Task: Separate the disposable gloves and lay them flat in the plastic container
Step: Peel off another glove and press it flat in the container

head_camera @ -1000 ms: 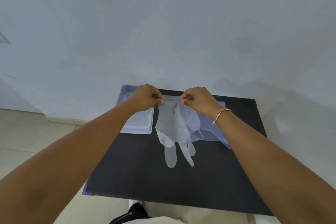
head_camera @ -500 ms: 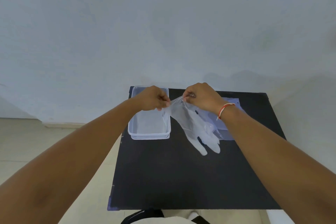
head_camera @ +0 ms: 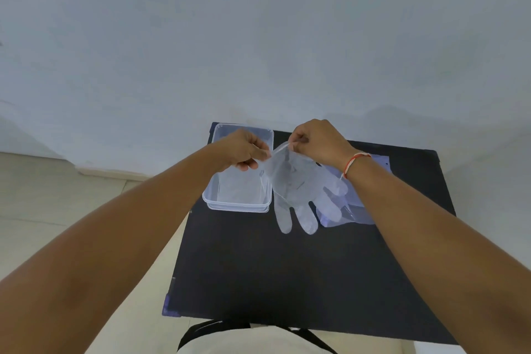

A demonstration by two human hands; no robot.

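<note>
**Gloves lifted at the cuff, layers starting to part**

Disposable gloves [head_camera: 298, 190] hang from both hands, cuff uppermost, plastic fingers drooping toward the black surface [head_camera: 287, 267] below and nearer the person. The left hand [head_camera: 244, 149] pinches one side of the cuff between thumb and fingertips; the right hand [head_camera: 319, 144] pinches the other side, a little higher and further out. Both are clamped on the thin film, close together but not touching.

A second ago the cuff was stretched flat and level between the two pinches. Since then it has tilted, the right side rising, and the film looks slacker and bunched, which reads as the layers being worked apart rather than simply held. Whether one glove has come free of another cannot be told through the clear plastic.

Directly under the left hand sits the plastic container [head_camera: 238, 205], open; any glove already inside is hard to make out. Beneath the right wrist, past the hanging gloves, a flat pile of clear plastic [head_camera: 359, 215] lies on the surface, likely the remaining stock.

Judging from this, separation is underway, with the container only a short move to the left.
</note>
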